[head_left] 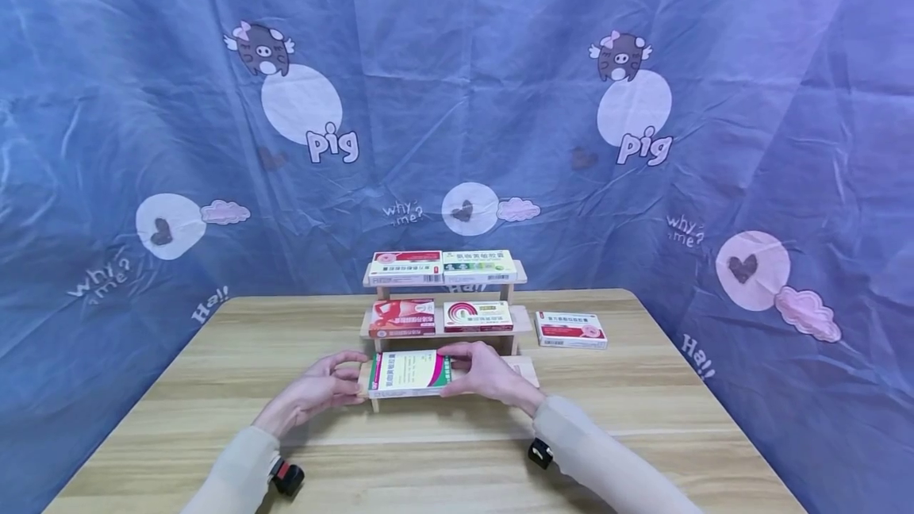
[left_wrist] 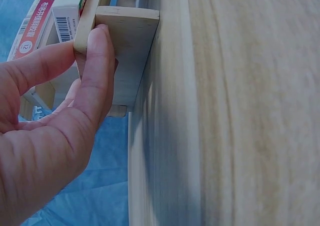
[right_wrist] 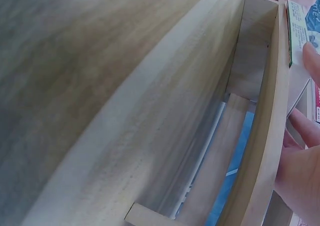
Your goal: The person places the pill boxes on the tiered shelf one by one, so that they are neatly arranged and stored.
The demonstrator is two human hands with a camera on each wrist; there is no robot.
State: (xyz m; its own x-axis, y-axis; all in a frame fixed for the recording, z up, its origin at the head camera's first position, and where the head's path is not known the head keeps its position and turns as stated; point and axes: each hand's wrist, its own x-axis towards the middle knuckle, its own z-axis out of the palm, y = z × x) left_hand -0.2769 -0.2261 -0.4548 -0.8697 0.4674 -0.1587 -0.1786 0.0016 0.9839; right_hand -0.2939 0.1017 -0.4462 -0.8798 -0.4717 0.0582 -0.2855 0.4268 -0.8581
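Observation:
A white medicine box with green and magenta bands lies flat over the lowest step of a three-tier wooden rack. My right hand grips its right end, with the thumb at the near edge and fingers over the far side. At the step's left end, my left hand pinches the wooden board; the left wrist view shows thumb and fingers round the rack's corner. Seen from the right wrist, the box rests along the step's board, and part of the hand falls outside the frame.
The top tier bears a red-and-white box and a green-and-white box. On the middle tier are a red box and a white box with red arcs. Another red-and-white box lies on the wooden table, right of the rack.

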